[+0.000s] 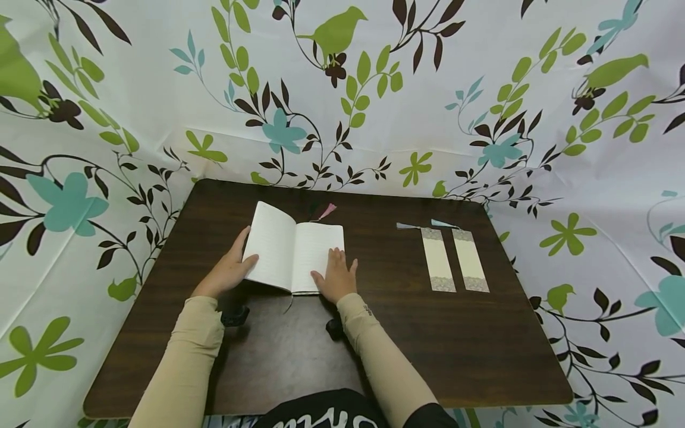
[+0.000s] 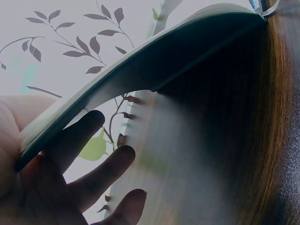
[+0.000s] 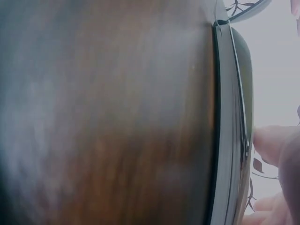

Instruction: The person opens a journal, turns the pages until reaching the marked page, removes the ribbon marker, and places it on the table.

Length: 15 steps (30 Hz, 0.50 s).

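An open lined notebook (image 1: 273,246) lies on the dark wooden table, its left half tilted up. My left hand (image 1: 227,264) grips the left edge, thumb on the page; in the left wrist view the fingers (image 2: 86,140) spread beneath the dark cover (image 2: 164,56). On the right page rests my right hand (image 1: 338,276), its fingers extended. From the right wrist camera, the thick page block (image 3: 227,117) shows edge-on beside that hand. A pink tassel (image 1: 327,211) sticks out past the notebook's top edge. Below the spine hangs a thin ribbon (image 1: 289,305).
Two cream bookmarks with patterned ends, a left one (image 1: 439,260) and a right one (image 1: 471,260), lie side by side on the table (image 1: 455,345) at the right. Pale blue tassels extend from their tops. A leaf-and-bird patterned cloth (image 1: 374,131) hangs behind and around the table.
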### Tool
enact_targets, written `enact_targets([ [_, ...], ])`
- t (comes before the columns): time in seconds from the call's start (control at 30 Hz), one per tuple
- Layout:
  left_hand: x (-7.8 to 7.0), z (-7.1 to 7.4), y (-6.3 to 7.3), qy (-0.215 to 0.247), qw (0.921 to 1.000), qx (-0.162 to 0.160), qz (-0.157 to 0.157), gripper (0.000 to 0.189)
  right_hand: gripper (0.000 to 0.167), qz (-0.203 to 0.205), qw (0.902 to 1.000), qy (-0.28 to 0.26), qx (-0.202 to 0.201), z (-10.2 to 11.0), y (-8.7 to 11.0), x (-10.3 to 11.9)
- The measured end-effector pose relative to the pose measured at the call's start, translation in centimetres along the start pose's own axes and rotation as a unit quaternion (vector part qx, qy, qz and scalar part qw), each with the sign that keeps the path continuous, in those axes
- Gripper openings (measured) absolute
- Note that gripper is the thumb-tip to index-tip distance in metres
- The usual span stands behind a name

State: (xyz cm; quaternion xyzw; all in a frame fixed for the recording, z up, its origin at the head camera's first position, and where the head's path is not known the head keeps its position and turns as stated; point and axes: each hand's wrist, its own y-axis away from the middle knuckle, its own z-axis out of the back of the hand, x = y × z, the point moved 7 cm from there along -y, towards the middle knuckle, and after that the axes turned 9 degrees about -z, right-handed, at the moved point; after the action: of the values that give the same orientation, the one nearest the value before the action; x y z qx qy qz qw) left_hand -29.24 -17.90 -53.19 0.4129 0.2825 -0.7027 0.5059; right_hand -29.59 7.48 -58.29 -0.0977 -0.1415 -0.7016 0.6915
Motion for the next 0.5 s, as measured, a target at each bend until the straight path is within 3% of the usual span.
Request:
enact_targets([
  [0.27, 0.08, 0.0, -0.05, 0.0, 1.0, -0.002, -0.004, 0.08, 0.08, -0.009, 0.9998, -0.007, 0.014, -0.23, -0.04, 0.28],
  [0.5, 0.0, -0.01, -0.04, -0.002, 1.0, -0.002, -0.002, 0.08, 0.077, -0.002, 0.9997, -0.023, 0.0, -0.22, -0.13, 0.59],
])
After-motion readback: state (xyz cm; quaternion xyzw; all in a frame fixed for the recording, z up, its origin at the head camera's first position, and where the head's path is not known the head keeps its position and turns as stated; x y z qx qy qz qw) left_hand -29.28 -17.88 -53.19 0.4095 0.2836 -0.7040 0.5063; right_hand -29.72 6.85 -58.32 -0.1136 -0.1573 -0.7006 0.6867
